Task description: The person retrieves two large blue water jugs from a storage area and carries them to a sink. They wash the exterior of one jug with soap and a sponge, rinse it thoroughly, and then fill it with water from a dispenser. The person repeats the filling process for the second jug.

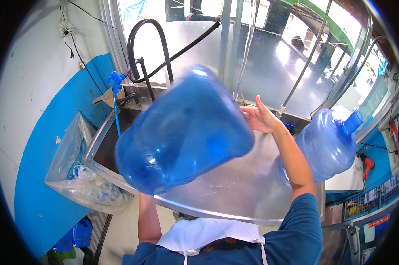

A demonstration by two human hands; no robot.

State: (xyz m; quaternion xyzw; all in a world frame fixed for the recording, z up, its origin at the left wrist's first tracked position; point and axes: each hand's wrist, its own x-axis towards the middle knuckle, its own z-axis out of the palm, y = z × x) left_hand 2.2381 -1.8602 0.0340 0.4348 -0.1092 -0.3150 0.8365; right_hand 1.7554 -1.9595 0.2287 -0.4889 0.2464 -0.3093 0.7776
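A large blue water jug is tilted in the air over the steel sink, blurred by motion, its flat base toward the upper right. My left forearm runs up to the jug's lower left end. That hand is hidden behind the blue plastic, so its fingers do not show. At the right edge of the base is my right hand, open, with the thumb pointing up and the fingers stretched against or just beside the jug. A second, lighter blue water jug leans to the right of my right forearm, its neck facing up and right.
The steel sink stretches beneath the jug. At its back left are a blue tap, a black hose and a beige dipper. A clear plastic bag hangs by the left rim. Thin metal pipes rise behind the sink.
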